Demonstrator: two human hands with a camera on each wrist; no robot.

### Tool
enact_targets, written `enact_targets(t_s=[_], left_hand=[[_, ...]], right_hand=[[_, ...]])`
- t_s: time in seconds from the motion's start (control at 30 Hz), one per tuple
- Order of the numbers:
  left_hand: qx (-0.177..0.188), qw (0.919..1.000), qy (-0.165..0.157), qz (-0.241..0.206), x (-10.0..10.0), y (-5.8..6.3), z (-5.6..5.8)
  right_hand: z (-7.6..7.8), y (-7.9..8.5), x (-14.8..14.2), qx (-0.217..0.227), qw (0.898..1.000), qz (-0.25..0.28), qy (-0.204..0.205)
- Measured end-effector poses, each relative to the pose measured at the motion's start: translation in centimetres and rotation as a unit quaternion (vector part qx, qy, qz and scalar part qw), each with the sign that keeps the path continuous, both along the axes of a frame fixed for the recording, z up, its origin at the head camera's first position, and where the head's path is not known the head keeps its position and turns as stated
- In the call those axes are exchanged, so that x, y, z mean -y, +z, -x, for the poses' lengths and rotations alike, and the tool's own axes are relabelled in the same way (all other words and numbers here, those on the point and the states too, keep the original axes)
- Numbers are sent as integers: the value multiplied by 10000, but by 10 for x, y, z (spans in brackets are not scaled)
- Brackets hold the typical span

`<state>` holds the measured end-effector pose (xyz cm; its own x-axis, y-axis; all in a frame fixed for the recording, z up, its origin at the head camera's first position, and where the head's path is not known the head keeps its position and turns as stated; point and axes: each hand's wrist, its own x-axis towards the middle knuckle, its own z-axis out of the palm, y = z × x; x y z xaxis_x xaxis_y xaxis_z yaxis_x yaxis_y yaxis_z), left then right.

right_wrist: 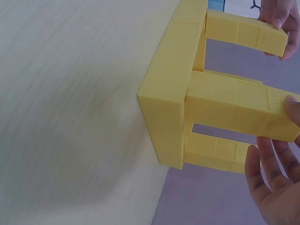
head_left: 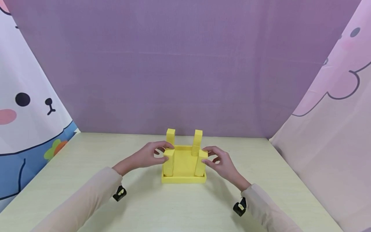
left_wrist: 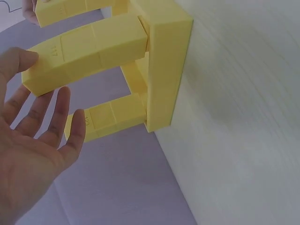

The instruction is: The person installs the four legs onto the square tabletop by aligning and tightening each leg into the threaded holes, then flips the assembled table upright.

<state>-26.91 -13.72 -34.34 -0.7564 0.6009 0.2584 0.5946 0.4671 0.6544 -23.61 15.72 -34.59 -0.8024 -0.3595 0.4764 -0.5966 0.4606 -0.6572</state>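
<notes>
A yellow rimmed base (head_left: 184,179) lies on the table, with thick yellow posts standing up at its corners. In the head view, my left hand (head_left: 149,155) pinches the top of the near left post (head_left: 168,164) between thumb and fingers. Mirroring it, my right hand (head_left: 223,162) pinches the top of the near right post (head_left: 200,166). Small raised digits mark the held post (left_wrist: 84,44) in the left wrist view, and its foot sits inside the rim. Two far posts, the left one (head_left: 170,137) and the right one (head_left: 197,140), stand untouched.
The pale table (head_left: 185,209) extends around the base on all sides. A purple curtain (head_left: 174,71) hangs behind it, and cartoon-print cloths hang at the left (head_left: 32,135) and right (head_left: 333,145).
</notes>
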Motion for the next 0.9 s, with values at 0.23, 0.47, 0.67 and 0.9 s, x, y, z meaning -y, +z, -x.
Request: enact_targets(t_s=[0.23,0.47,0.67,0.9], left_hand=[[-236,9996,147,-92,-1,-6,-2],[-93,9999,22,124,1,0,-1],[111,9985,-342,417,3,5,6],[213,9984,-304,422,1,5,6]], right_hand=[[0,0,0,25,10000,3,-3],[0,1,0,66,10000,-2,-26],[-1,1,0,38,10000,3,-21],[0,1,0,18,10000,6,-4]])
